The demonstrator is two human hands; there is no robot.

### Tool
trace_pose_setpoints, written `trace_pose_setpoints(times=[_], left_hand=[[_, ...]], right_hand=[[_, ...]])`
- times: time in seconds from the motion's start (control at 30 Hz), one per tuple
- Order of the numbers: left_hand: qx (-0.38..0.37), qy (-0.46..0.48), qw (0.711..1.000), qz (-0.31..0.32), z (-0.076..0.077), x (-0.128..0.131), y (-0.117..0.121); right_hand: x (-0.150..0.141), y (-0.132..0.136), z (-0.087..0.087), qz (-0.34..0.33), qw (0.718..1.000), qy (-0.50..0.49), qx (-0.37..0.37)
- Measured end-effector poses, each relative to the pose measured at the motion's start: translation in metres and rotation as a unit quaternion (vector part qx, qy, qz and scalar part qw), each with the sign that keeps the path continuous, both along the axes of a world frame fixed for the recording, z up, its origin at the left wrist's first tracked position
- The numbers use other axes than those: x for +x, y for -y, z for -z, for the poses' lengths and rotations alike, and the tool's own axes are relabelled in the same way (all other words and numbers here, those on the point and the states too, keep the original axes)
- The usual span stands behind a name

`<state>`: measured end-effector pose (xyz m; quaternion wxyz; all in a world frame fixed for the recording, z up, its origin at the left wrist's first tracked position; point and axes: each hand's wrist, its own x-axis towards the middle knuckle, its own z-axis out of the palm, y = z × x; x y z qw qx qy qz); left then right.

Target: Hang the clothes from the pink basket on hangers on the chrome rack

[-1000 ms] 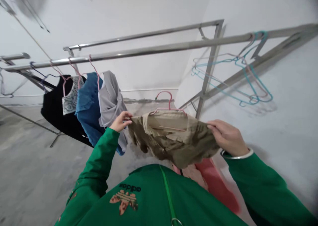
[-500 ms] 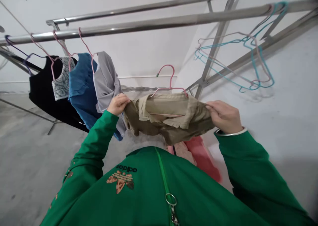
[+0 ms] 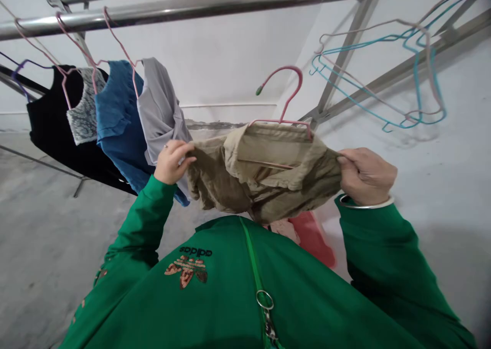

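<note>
Pink hanger [image 3: 286,105] shifted up and right in view; left hand [image 3: 173,161] and right hand [image 3: 368,176] clamped on opposite sides of khaki shirt [image 3: 276,195].

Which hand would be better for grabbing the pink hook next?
Probably the right hand: it looks nearer the pink hook. The left hand is farther off, by the grey garment. Both hands pinch the tan shirt at its sides, so whichever grabs the hook would likely let go first.

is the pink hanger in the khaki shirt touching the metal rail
Apart: the head view shows white wall between the pink hanger and the metal rail.
</note>
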<state>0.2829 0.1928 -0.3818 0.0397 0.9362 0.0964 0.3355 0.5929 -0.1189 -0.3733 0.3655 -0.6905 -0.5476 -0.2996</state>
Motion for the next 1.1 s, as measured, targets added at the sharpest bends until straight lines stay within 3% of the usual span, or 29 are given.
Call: trace_pose_setpoints(times=[0.07,0.2,0.43,0.63,0.83,1.0,1.1], left_hand=[[-0.069,0.030,0.996,-0.039,0.004,0.008,-0.009],[-0.200,0.010,0.980,-0.016,0.008,0.020,-0.019],[-0.260,-0.124,0.957,0.026,0.002,0.008,-0.037],[-0.148,-0.082,0.983,0.070,-0.008,0.018,-0.033],[-0.067,-0.010,0.995,0.070,-0.003,0.042,-0.017],[-0.031,0.049,0.998,0.035,0.000,0.035,-0.012],[-0.017,0.037,0.999,0.019,0.005,0.026,-0.013]], right_hand=[[0.000,0.000,-0.002,0.016,0.999,-0.027,-0.016],[0.000,-0.002,-0.005,0.001,0.999,-0.034,-0.006],[0.006,0.002,-0.002,-0.014,0.999,-0.027,-0.009],[0.005,-0.007,-0.001,-0.002,0.995,-0.093,-0.036],[0.018,-0.014,0.001,-0.028,0.990,-0.102,-0.095],[0.022,-0.014,0.011,-0.077,0.977,-0.021,-0.197],[0.012,-0.013,0.024,-0.084,0.976,0.015,-0.200]])
